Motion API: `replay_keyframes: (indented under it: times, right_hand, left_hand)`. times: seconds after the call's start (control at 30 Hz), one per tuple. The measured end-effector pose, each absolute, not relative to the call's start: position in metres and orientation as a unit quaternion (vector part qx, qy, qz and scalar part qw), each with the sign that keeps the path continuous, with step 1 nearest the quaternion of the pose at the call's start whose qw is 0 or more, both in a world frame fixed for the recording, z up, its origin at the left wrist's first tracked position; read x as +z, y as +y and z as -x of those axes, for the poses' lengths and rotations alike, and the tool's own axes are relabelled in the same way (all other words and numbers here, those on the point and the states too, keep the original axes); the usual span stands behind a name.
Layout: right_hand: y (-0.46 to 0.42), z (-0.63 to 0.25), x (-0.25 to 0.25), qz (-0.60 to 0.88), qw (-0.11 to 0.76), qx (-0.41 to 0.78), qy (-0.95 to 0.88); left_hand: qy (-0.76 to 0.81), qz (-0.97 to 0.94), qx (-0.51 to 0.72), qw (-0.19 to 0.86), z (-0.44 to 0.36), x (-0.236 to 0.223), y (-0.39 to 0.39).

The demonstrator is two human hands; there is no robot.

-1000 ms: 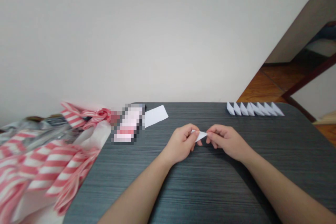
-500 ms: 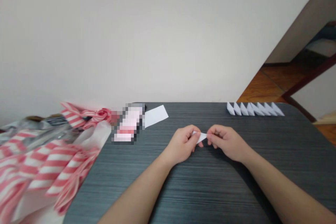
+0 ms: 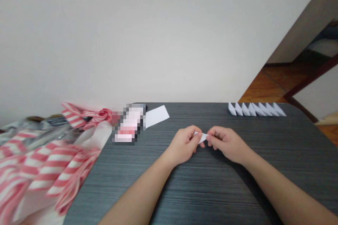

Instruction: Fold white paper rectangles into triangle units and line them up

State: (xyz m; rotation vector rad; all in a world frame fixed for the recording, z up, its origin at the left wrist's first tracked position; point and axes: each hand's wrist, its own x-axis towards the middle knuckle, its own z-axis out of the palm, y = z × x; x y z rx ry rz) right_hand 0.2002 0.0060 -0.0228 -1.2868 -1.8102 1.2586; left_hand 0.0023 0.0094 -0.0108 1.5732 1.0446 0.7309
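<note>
A small folded white paper [image 3: 203, 137] is held above the middle of the table, between my two hands. My left hand [image 3: 187, 144] pinches its left part between thumb and fingers, which cover much of it. At the pointed right end, my right hand [image 3: 224, 142] has thumb and forefinger closed on the tip. The two hands are close together, with only a short stretch of the paper showing between them.
A row of several folded white paper pieces [image 3: 256, 109] stands at the table's back right. At the back left lie a white paper sheet [image 3: 157, 116] and a pixelated flat object [image 3: 129, 124]. Red-and-white striped cloth [image 3: 52, 165] is heaped left of the dark table [image 3: 185, 190].
My right hand has shifted slightly left along the paper, so less of it shows between the hands. The left hand has stayed in place.
</note>
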Motion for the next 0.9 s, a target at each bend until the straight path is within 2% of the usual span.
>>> replay_keyframes:
  times: [0.7, 0.9]
  right_hand:
    - [0.0042, -0.1977, -0.0171, 0.486, 0.288, 0.469, -0.679]
    - [0.005, -0.1993, -0.0173, 0.482, 0.3, 0.466, -0.678]
  left_hand:
    - [0.437, -0.673, 0.307, 0.512, -0.0007, -0.0129, 0.0092]
    - [0.439, -0.64, 0.321, 0.543, -0.0029, -0.0193, 0.01]
